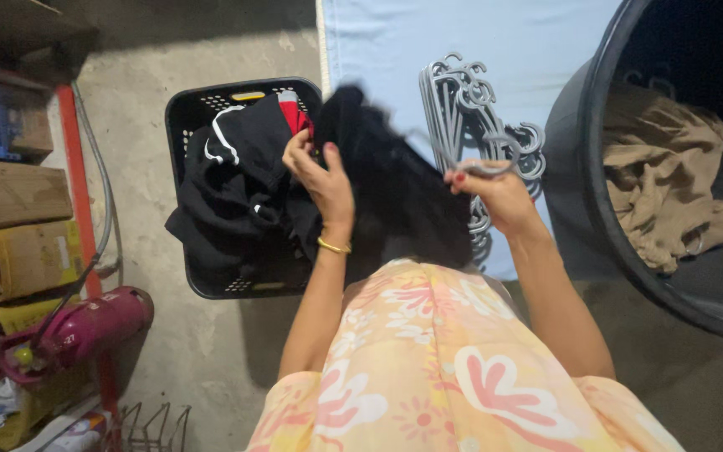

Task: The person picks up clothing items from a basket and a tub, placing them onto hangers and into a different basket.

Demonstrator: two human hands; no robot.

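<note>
Left hand (321,172) is pinched shut on the top edge of a black garment (395,188), holding it up btwn the laundry basket (202,280) and the blue sheet (479,42). Right hand (495,197) is closed around a grey hanger (495,155) w/ the garment's other side, right in front of the stack of hangers (453,100). Big black tub (596,167) w/ a tan cloth (663,176) sits just beside it.

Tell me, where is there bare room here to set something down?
Bare light-blue mat lies between the black laundry basket and the grey hanger pile, and above the hangers. Bare concrete floor lies left of the basket. The basket, the big tub holding tan cloth and the left-side boxes are crowded.
</note>
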